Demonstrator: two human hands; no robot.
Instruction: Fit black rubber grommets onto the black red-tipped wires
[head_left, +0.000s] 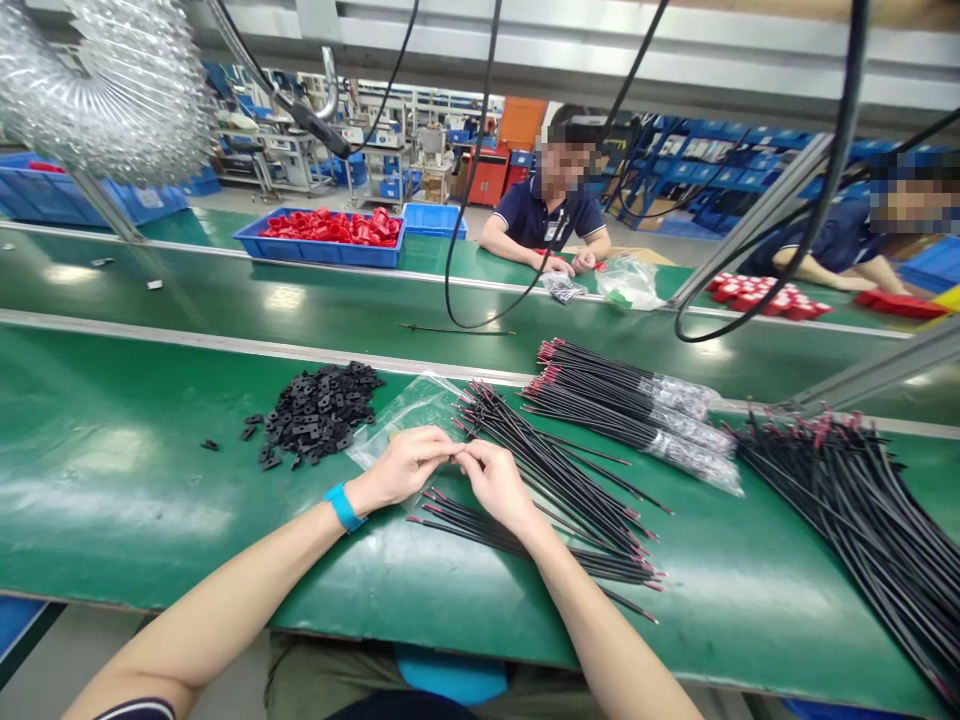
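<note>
My left hand (411,464) and my right hand (495,484) meet fingertip to fingertip above the green table (187,520). Both are closed in a pinch around something small and dark, mostly hidden by the fingers. Black cables with red ends (559,465) lie in a loose heap beside and beyond my right hand. More black cables (517,540) are spread beneath my right wrist. A pile of small black plastic pieces (322,412) sits to the left, past my left hand. Between that pile and the cables lies a clear plastic bag (409,405), partly covered by my left hand.
Cable bundles wrapped in clear plastic (660,425) lie behind the loose cables. A large cable stack (847,490) covers the right side. Across the line stand a blue tray of red parts (322,252) and two seated people. Black wires (450,250) hang overhead.
</note>
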